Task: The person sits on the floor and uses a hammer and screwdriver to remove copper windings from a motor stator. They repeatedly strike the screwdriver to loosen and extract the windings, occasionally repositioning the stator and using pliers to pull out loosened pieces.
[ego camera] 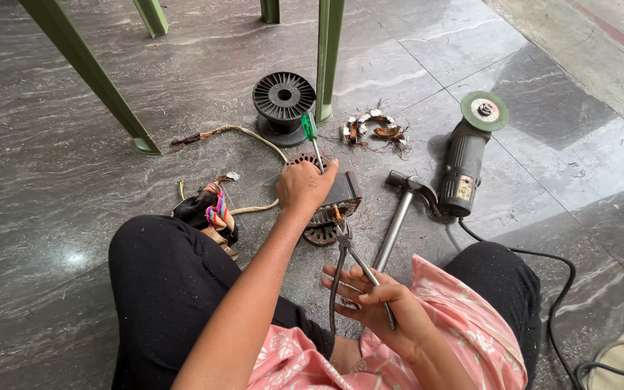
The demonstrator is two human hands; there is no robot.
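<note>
My left hand [305,188] rests on top of a round motor stator [339,196] that lies on the floor, holding it down. My right hand [380,300] is shut on the handles of a pair of pliers [347,249], whose jaws reach the near edge of the stator at its copper windings. A screwdriver with a green handle [310,130] stands against the stator just past my left thumb. A hammer [401,206] lies to the right of the stator, its handle pointing toward me.
An angle grinder [467,155] with a green disc lies at the right, its black cable [543,274] running past my right knee. A black empty spool [283,101], scraps of copper wire [373,130], a cloth-wrapped cable [247,137] and green chair legs [326,65] lie further off.
</note>
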